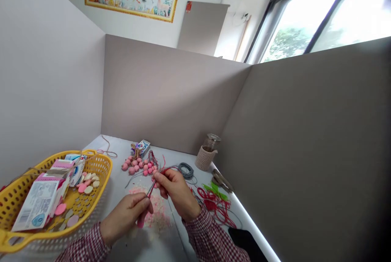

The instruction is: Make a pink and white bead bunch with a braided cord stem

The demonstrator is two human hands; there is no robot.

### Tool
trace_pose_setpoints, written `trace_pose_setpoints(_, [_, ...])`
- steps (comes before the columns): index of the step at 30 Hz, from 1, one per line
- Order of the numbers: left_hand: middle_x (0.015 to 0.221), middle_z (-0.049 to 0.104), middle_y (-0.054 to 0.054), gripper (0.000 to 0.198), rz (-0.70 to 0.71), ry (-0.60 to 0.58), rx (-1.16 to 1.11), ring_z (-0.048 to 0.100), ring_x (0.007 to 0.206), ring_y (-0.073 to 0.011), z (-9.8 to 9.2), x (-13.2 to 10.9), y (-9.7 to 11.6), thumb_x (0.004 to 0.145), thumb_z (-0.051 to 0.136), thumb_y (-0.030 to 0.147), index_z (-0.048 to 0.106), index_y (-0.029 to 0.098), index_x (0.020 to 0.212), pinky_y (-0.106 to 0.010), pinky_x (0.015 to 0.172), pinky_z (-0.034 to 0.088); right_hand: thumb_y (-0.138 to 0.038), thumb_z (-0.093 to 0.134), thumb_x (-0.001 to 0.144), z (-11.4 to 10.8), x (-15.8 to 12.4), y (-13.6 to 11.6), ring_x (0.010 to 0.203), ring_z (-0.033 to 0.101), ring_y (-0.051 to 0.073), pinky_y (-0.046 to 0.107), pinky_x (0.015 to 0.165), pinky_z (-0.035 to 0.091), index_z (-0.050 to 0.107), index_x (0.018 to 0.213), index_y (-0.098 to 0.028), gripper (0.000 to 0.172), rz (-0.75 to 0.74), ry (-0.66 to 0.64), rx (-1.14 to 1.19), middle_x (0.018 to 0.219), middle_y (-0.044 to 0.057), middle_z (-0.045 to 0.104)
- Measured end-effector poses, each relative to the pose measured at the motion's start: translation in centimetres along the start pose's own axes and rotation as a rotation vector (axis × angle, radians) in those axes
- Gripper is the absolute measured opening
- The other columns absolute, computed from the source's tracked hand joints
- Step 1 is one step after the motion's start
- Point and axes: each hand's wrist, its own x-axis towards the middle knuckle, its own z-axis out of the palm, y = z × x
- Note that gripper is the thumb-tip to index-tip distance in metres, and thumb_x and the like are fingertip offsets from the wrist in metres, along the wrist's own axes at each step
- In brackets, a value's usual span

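Thin grey and red cords [151, 189] stretch between my two hands above the table. My left hand [131, 214] pinches their lower end, and a small pink piece [141, 223] shows under its fingers. Higher and to the right, my right hand [175, 190] grips the cords between thumb and fingers, with loose ends sticking out past it. Pink and pale shavings [159, 214] lie scattered on the table below. Just beyond my hands is a cluster of pink round beads [134, 166], with more pink beads on cords [148, 169] to its right.
On the left, a yellow basket [105, 176] holds boxes and flat pink and cream discs. At right lie a grey cord coil [185, 170], tangled red cord [224, 212], and a black phone-like slab [247, 243]. A covered glass jar [205, 158] stands near the back partition [171, 95].
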Motion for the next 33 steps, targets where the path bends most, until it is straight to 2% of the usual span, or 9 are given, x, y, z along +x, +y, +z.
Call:
trace_pose_setpoints(4, [0.052,0.049,0.003,0.043,-0.007,0.005,0.052,0.041,0.047,-0.0104,0.3,-0.3,0.5,0.078,0.032,0.055,0.051,0.017,0.068,-0.022,0.048,0.03,-0.037,0.065,0.068,-0.7,-0.1,-1.4,0.038,0.038,0.003,0.019,0.038,0.024,0.058,0.067,-0.013,0.025,-0.029,0.034,-0.006,0.052,-0.004,0.052])
trace_pose_setpoints(7, [0.063,0.055,-0.002,0.041,0.113,0.053,0.19,0.051,0.064,-0.0143,0.2,-0.5,0.9,0.082,0.032,0.047,0.054,0.017,0.065,-0.025,0.064,0.039,-0.035,0.065,0.069,-1.0,-0.1,-2.3,0.04,0.037,0.003,0.019,0.039,0.024,0.061,0.068,-0.012,0.023,-0.059,0.052,-0.04,0.052,-0.004,0.053])
trace_pose_setpoints(11, [0.076,0.061,-0.005,0.039,0.231,0.088,0.286,0.054,0.086,-0.0183,-0.3,-0.8,1.6,0.084,0.033,0.042,0.06,0.018,0.067,-0.028,0.08,0.039,-0.034,0.064,0.07,-1.1,-0.3,-3.3,0.041,0.037,0.004,0.019,0.04,0.024,0.062,0.064,-0.012,0.022,-0.1,0.046,-0.118,0.052,-0.003,0.054])
trace_pose_setpoints(17, [0.081,0.065,-0.005,0.029,0.188,0.033,0.026,0.057,0.084,-0.0187,-0.9,-0.2,4.5,0.08,0.044,0.04,0.06,0.016,0.075,-0.031,0.082,0.042,-0.032,0.063,0.071,-0.2,-0.9,-5.0,0.045,0.037,0.005,0.021,0.042,0.025,0.064,0.062,-0.014,0.02,-0.153,0.011,-0.186,0.051,-0.004,0.051])
trace_pose_setpoints(20, [0.074,0.063,-0.005,0.027,0.21,0.045,-0.153,0.058,0.077,-0.0174,-0.7,0.6,6.1,0.078,0.049,0.039,0.058,0.015,0.074,-0.031,0.077,0.043,-0.029,0.063,0.072,0.1,-1.1,-5.4,0.047,0.035,0.005,0.021,0.044,0.025,0.065,0.062,-0.014,0.018,-0.163,-0.006,-0.226,0.052,-0.004,0.05])
trace_pose_setpoints(23, [0.054,0.053,0.001,0.03,0.203,0.079,-0.244,0.05,0.057,-0.0121,-0.1,1.2,6.9,0.076,0.048,0.043,0.055,0.015,0.07,-0.026,0.058,0.041,-0.031,0.064,0.071,-0.2,-0.9,-5.3,0.048,0.034,0.006,0.021,0.043,0.023,0.065,0.065,-0.014,0.019,-0.12,-0.018,-0.116,0.051,-0.005,0.045])
trace_pose_setpoints(25, [0.044,0.04,0.007,0.033,0.169,0.082,-0.264,0.035,0.044,-0.0078,0.1,1.3,7.1,0.074,0.048,0.046,0.054,0.015,0.069,-0.022,0.045,0.031,-0.036,0.066,0.069,-0.8,-0.7,-4.9,0.046,0.03,0.005,0.019,0.041,0.019,0.063,0.069,-0.014,0.022,-0.064,-0.016,0.049,0.05,-0.006,0.039])
trace_pose_setpoints(28, [0.042,0.03,0.01,0.034,0.105,0.066,-0.257,0.022,0.04,-0.0053,0.0,0.9,7.1,0.071,0.05,0.049,0.054,0.014,0.071,-0.02,0.04,0.018,-0.042,0.067,0.065,-2.0,-0.4,-4.0,0.046,0.025,0.004,0.018,0.039,0.014,0.061,0.074,-0.014,0.031,0.013,0.009,0.206,0.056,-0.007,0.035])
trace_pose_setpoints(33, [0.04,0.023,0.013,0.038,-0.039,0.115,-0.278,0.015,0.038,-0.0042,-0.9,-0.2,6.2,0.066,0.052,0.054,0.05,0.016,0.072,-0.02,0.038,0.008,-0.048,0.062,0.066,-4.4,0.0,-1.7,0.045,0.024,0.005,0.018,0.039,0.016,0.055,0.077,-0.015,0.034,0.055,0.097,0.122,0.06,-0.006,0.036])
